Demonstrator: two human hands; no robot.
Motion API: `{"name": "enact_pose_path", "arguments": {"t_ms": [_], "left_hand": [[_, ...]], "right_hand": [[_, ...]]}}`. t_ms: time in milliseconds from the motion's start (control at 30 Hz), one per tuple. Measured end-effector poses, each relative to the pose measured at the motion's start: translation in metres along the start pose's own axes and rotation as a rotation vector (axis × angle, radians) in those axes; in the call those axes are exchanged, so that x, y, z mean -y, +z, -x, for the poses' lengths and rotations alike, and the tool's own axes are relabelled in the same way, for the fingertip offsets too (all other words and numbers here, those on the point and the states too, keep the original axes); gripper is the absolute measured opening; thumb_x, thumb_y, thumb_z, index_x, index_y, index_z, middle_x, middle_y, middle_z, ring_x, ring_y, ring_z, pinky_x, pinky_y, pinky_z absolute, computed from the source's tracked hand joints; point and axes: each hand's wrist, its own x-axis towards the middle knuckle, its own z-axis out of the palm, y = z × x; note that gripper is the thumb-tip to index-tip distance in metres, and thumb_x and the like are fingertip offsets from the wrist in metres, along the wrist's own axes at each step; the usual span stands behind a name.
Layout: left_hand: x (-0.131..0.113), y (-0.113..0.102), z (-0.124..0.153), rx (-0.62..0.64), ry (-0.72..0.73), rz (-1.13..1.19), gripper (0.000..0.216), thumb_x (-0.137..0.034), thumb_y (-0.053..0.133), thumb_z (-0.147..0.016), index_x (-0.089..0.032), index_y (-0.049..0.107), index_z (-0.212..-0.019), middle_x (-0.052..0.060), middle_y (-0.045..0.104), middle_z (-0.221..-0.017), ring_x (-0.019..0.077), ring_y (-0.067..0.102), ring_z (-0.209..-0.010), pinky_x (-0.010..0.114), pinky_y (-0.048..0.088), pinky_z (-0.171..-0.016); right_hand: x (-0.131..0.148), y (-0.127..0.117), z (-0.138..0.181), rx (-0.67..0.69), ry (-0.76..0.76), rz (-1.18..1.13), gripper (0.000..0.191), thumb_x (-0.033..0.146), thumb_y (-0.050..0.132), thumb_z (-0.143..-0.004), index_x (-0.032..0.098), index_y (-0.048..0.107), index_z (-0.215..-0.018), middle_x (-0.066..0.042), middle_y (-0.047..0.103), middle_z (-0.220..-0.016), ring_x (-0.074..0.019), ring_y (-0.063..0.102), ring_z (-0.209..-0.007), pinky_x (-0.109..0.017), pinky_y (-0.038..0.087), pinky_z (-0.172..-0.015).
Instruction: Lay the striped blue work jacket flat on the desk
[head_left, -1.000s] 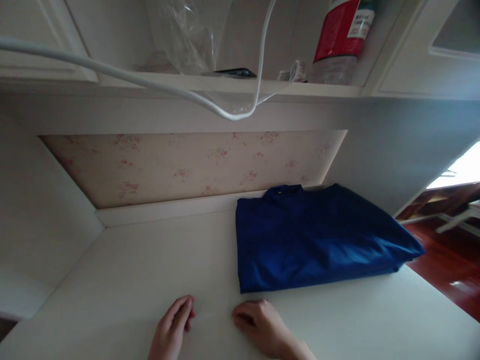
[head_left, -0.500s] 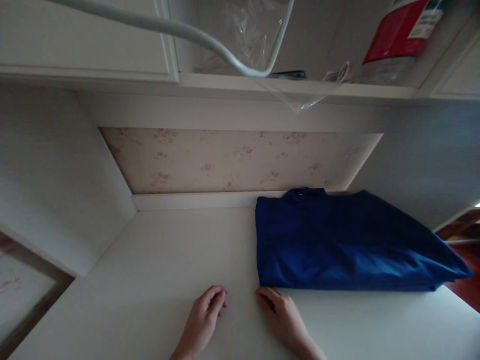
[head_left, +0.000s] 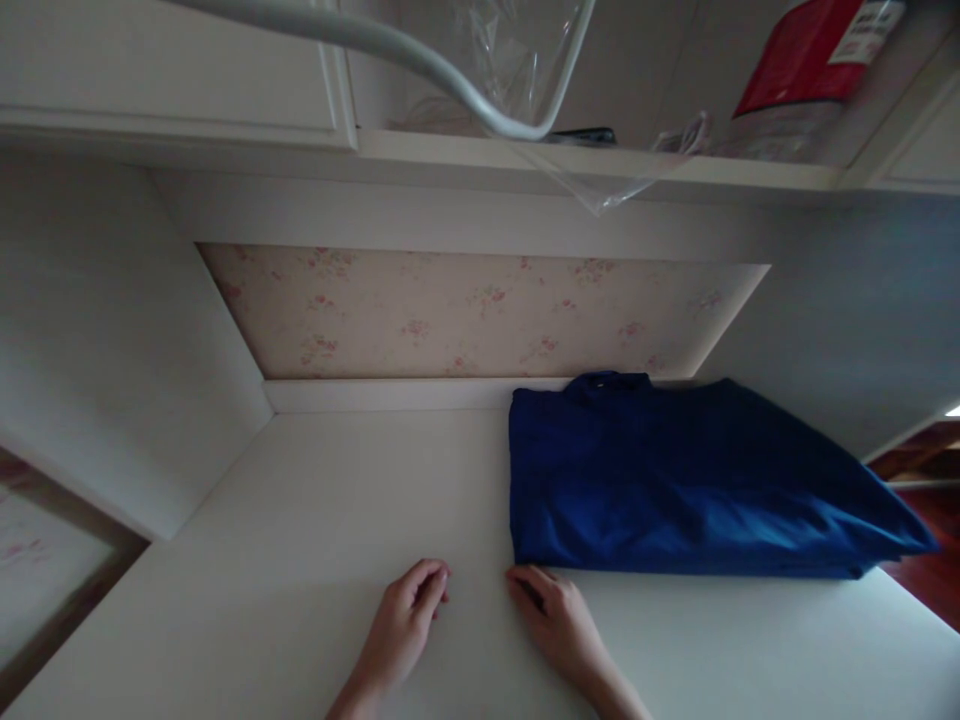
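At the far left a side panel [head_left: 112,340] walls in the white desk [head_left: 315,520], meeting the floral back panel [head_left: 465,315] at the desk's back left corner. The left half of the desk lies bare and white up to a low ledge along its back edge.

Near the front edge, about the middle, the left hand [head_left: 401,625] rests palm down on the desk, its fingers curled loosely inward, holding nothing. Just beside it, with a narrow strip of desk between them, the right hand [head_left: 559,620] also lies palm down, fingers bent and closed on nothing; its fingertips [head_left: 521,577] sit at the front left corner of the folded blue garment [head_left: 675,485], touching or all but touching its edge; which one is hard to tell.

The garment lies flat on the right half of the desk, its collar against the back ledge and its length running toward the right edge, where its far end comes to a point near the desk's right side.

Above, a shelf [head_left: 600,165] carries clear plastic wrap [head_left: 510,50], a small dark object [head_left: 581,135] and a bottle with a red label [head_left: 810,60]. A white cable [head_left: 375,35] loops down in front of it.
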Motion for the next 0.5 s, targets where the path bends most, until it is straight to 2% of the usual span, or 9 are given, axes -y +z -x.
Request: {"name": "enact_pose_path", "arguments": {"t_ms": [167,333,433,500], "left_hand": [[0.002,0.0,0.001,-0.008,0.0,0.004,0.047,-0.06,0.049,-0.088,-0.019,0.068,-0.102,0.002,0.065,-0.076,0.0187,0.058,-0.072,0.028,0.046,-0.068],[0.001,0.004,-0.001,-0.058,-0.003,0.008,0.049,-0.063,0.049,-0.085,-0.019,0.068,-0.097,0.001,0.063,-0.071,0.0186,0.058,-0.067,0.028,0.045,-0.063],[-0.007,0.02,-0.008,-0.099,-0.002,0.01,0.051,-0.063,0.046,-0.086,-0.018,0.068,-0.095,0.003,0.065,-0.075,0.0197,0.061,-0.072,0.029,0.047,-0.066],[-0.016,0.04,-0.019,-0.1,0.013,0.009,0.052,-0.063,0.046,-0.086,-0.017,0.065,-0.101,0.005,0.067,-0.082,0.02,0.063,-0.076,0.03,0.05,-0.071]], "right_hand": [[-0.001,0.0,0.001,-0.005,-0.001,0.001,0.028,0.035,0.046,-0.097,0.023,0.071,-0.1,-0.005,0.074,-0.096,-0.0208,0.068,-0.088,-0.027,0.045,-0.077],[-0.004,0.003,0.0,-0.014,-0.006,-0.039,0.028,0.036,0.046,-0.096,0.024,0.072,-0.099,-0.005,0.074,-0.094,-0.0208,0.068,-0.085,-0.027,0.046,-0.074],[-0.003,0.006,0.007,-0.094,-0.027,-0.125,0.029,0.04,0.048,-0.095,0.024,0.073,-0.097,-0.006,0.073,-0.093,-0.0202,0.067,-0.085,-0.027,0.047,-0.076],[-0.004,0.007,0.018,-0.185,0.03,-0.229,0.033,0.048,0.052,-0.092,0.023,0.074,-0.095,-0.006,0.073,-0.085,-0.0192,0.066,-0.075,-0.026,0.048,-0.07]]}}
